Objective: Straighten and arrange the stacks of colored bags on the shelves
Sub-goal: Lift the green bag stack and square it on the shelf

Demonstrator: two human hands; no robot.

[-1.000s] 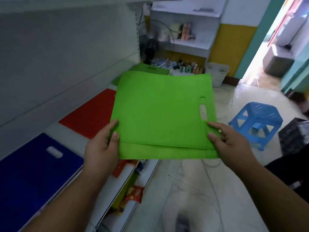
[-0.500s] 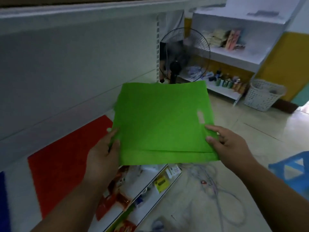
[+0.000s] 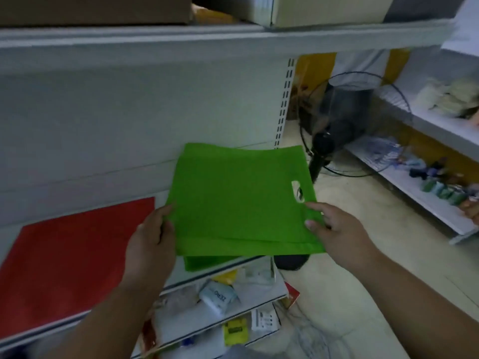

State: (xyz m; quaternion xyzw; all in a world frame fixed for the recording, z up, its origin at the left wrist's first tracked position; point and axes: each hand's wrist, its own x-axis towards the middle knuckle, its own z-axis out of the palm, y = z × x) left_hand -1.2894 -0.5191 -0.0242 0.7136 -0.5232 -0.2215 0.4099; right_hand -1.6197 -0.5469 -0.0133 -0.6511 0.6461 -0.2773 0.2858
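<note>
Head view looks forward and down, close over the shelf [image 3: 77, 322].

A small shop — white metal gondola shelving [image 3: 145, 104] with a slotted upright [image 3: 283, 99] lines the aisle, cardboard boxes [image 3: 324, 9] stored on top. Flat stacks of red bags [image 3: 67, 260] and green bags [image 3: 238, 200] lie on display, packaged goods [image 3: 217, 297] fill the lower shelf, small bottles [image 3: 440, 187] stand on a facing shelf, and a pedestal fan [image 3: 347, 125] stands on the tiled floor [image 3: 363, 255].

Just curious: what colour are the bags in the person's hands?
Bright green bags, plain, seen clearly in the head view.
</note>
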